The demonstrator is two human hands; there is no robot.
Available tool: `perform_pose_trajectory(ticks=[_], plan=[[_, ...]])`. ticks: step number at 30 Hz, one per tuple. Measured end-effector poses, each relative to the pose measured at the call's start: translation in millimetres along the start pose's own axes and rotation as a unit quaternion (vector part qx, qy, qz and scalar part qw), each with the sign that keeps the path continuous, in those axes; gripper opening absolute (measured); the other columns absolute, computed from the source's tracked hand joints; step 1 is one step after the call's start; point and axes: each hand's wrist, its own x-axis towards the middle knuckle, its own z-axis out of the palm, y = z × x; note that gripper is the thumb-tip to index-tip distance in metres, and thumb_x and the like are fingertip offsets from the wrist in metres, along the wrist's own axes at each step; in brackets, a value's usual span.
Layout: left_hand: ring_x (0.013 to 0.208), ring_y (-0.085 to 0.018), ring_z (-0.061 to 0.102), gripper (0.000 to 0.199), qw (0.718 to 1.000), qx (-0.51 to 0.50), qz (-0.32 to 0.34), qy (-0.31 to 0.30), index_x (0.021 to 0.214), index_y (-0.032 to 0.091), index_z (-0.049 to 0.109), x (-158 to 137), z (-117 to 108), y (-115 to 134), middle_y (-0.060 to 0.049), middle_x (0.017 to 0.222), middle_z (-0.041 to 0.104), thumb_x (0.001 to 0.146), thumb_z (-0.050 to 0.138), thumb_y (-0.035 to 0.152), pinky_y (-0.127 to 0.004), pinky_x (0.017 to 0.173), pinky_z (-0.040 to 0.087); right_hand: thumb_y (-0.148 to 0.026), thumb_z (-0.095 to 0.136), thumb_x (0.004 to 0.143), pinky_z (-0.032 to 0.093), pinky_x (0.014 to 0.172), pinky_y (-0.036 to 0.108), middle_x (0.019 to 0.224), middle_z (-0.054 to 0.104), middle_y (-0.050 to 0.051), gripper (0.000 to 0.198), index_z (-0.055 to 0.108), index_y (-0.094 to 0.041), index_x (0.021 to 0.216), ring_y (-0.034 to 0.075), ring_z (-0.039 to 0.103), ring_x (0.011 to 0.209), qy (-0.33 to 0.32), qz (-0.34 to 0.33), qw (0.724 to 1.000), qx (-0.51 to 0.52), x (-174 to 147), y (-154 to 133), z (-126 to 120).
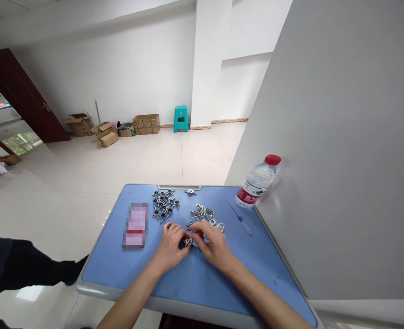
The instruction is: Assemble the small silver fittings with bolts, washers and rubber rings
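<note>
My left hand (170, 245) is closed on a small metal fitting (188, 242) with a dark part beside it, held low over the blue table. My right hand (213, 244) is curled against the fitting's other side, thumb and fingertips close together; what they pinch is too small and partly hidden. Just beyond my hands lie tiny screws (189, 225), loose silver metal pieces (202, 212) and flat plates (220, 226), partly covered by my right hand. Farther left is a cluster of similar fittings with black centres (164, 205). A single silver piece (190, 192) lies near the far edge.
A phone (135, 226) with a blurred screen lies at the left of the table (112, 269). On the right are a screwdriver (240, 218) and a red-capped water bottle (256, 183) beside a grey panel (342, 160). A person's leg (34, 265) shows at left.
</note>
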Motion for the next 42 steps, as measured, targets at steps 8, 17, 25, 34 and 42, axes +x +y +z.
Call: perform_pose_trajectory(ticks=[8, 17, 25, 34, 42], plan=[[0.089, -0.021, 0.058, 0.011, 1.000, 0.006, 0.006, 0.003, 0.080, 0.020, 0.057, -0.2, -3.5, 3.8, -0.001, 0.083, 0.064, 0.077, 0.060, 0.010, -0.038, 0.088, 0.042, -0.024, 0.055, 0.092, 0.046, 0.054, 0.025, 0.071, 0.059, 0.000, 0.005, 0.058, -0.022, 0.089, 0.013, 0.054, 0.056, 0.028, 0.056, 0.996, 0.058, -1.0, 4.0, 1.1], [0.092, -0.020, 0.059, 0.007, 0.997, 0.005, -0.039, 0.072, 0.084, 0.022, 0.060, 23.7, -32.1, -3.0, 0.000, 0.085, 0.065, 0.082, 0.061, 0.016, -0.040, 0.094, 0.039, -0.043, 0.069, 0.080, 0.047, 0.045, 0.024, 0.066, 0.059, -0.003, 0.027, 0.060, -0.021, 0.091, 0.011, 0.055, 0.048, 0.249, 0.282, 0.890, 0.258, 10.8, 17.9, -13.7], [0.100, -0.022, 0.058, 0.008, 0.994, 0.071, -0.055, 0.060, 0.087, 0.021, 0.062, 114.1, -16.9, -18.2, -0.001, 0.094, 0.069, 0.082, 0.063, 0.015, -0.045, 0.100, 0.032, -0.046, 0.069, 0.079, 0.047, 0.045, 0.024, 0.067, 0.058, -0.002, 0.030, 0.061, -0.020, 0.091, 0.012, 0.055, 0.049, 0.239, 0.279, 0.899, 0.237, 10.5, 19.1, -14.4], [0.102, -0.026, 0.059, 0.012, 0.987, 0.117, -0.099, 0.053, 0.084, 0.019, 0.064, 140.7, 16.1, -28.9, -0.004, 0.093, 0.071, 0.078, 0.066, 0.009, -0.054, 0.105, 0.027, -0.044, 0.067, 0.082, 0.046, 0.045, 0.024, 0.065, 0.055, -0.003, 0.027, 0.061, -0.020, 0.091, 0.012, 0.053, 0.051, 0.221, 0.268, 0.914, 0.210, 8.0, 19.7, -14.7], [0.110, -0.023, 0.056, 0.025, 0.988, 0.095, -0.079, 0.093, 0.102, 0.021, 0.064, 94.1, -20.1, -22.1, -0.005, 0.111, 0.066, 0.083, 0.058, 0.007, -0.040, 0.096, 0.043, -0.041, 0.066, 0.084, 0.045, 0.047, 0.025, 0.066, 0.055, -0.002, 0.023, 0.062, -0.020, 0.092, 0.013, 0.053, 0.054, 0.204, 0.258, 0.927, 0.182, 4.1, 24.5, -14.4]])
